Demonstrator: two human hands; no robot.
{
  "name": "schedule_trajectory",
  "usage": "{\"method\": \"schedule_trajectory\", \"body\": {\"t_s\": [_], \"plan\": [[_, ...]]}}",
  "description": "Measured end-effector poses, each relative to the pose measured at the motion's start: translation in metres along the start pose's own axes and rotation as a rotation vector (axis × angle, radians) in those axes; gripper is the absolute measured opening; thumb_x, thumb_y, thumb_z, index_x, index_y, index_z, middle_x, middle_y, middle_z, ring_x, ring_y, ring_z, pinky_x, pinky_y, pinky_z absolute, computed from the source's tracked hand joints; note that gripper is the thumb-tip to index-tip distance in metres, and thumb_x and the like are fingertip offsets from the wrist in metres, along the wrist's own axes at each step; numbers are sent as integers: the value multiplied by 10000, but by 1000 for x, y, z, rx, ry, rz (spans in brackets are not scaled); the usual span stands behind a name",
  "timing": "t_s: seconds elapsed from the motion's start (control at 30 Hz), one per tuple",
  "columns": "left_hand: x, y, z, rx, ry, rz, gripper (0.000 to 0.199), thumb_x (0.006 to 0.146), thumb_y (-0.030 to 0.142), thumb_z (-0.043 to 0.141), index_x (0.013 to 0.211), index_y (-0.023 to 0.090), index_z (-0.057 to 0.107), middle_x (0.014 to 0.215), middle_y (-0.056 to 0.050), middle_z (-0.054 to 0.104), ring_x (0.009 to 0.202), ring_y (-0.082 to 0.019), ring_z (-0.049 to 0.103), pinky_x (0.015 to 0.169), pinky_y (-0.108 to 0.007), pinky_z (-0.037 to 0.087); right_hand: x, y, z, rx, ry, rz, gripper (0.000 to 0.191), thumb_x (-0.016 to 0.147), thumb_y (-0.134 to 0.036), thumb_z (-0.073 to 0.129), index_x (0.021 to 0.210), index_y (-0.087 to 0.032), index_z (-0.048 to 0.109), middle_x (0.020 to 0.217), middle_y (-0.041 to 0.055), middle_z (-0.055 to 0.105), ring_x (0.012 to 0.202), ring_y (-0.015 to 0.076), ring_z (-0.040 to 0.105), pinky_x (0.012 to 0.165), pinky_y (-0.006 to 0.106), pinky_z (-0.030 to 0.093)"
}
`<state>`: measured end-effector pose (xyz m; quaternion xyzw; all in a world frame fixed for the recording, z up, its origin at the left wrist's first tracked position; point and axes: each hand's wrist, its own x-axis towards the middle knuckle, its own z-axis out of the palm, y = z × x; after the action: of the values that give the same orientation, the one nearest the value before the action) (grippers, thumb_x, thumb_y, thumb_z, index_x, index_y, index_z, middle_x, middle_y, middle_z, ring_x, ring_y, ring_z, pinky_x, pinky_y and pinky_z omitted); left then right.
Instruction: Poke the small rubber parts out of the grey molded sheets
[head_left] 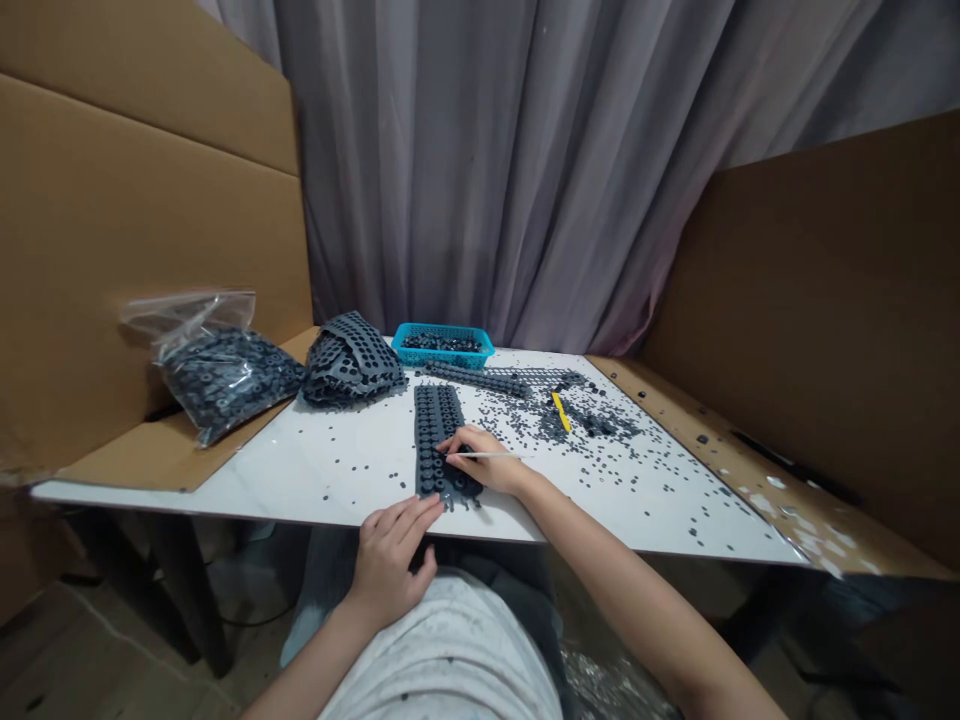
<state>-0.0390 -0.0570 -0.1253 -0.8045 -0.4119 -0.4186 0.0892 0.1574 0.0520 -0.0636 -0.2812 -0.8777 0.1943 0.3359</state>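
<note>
Head view: right hand (486,465) pinches thin white pick (504,455), heel braced on perforated dark rubber strip (431,435), a steady hold; left hand (394,560) loose, apparently empty, just below strip.

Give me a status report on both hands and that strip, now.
Right hand pinching thin white pick, resting on grey perforated strip. Left hand open at table edge. Loose dark bits scattered beside strip.
</note>
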Motion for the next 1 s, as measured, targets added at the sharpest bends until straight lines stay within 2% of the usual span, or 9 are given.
{"method": "schedule_trajectory", "body": {"t_s": [0.13, 0.37, 0.5, 0.67, 1.0], "plan": [[2, 1, -1, -9, 11, 1, 411, 767, 145, 495, 1147, 238, 618, 1160, -7, 682, 1014, -231, 603, 847, -367, 343, 1, -1, -1, -86, -31, -26, 83, 869, -157, 559, 814, -204, 519, 967, 75, 707, 915, 206, 617, 840, 371, 453], [4, 2, -3, -3, 37, 18, 400, 760, 141, 495, 1129, 225, 625, 1144, -3, 688, 1000, -221, 607, 844, -356, 337, 3, -3, -1, -206, -65, 16, 74, 866, -136, 557, 835, -199, 533, 1000, 68, 687, 973, 228, 573, 865, 391, 439], [4, 3, -3, 9, 37, 21, 404, 756, 135, 494, 1127, 225, 628, 1139, 0, 690, 993, -218, 608, 845, -353, 333, 4, -2, -1, -188, -47, 38, 75, 861, -122, 539, 826, -188, 539, 980, 81, 676, 958, 223, 577, 861, 388, 449], [5, 3, -2, 9, 33, 27, 397, 755, 136, 496, 1119, 218, 633, 1136, -7, 691, 994, -221, 607, 843, -352, 339, 0, -5, -2, -40, 25, 33, 65, 880, -173, 537, 822, -203, 540, 957, 69, 686, 927, 197, 604, 822, 349, 469], [5, 2, -2, 23, 12, 21, 396, 764, 153, 500, 1130, 226, 632, 1146, -15, 687, 994, -228, 608, 838, -359, 337, 2, -2, 0, -143, -74, 13, 33, 866, -174, 575, 842, -197, 573, 999, 67, 689, 979, 213, 576, 894, 386, 412]]}}
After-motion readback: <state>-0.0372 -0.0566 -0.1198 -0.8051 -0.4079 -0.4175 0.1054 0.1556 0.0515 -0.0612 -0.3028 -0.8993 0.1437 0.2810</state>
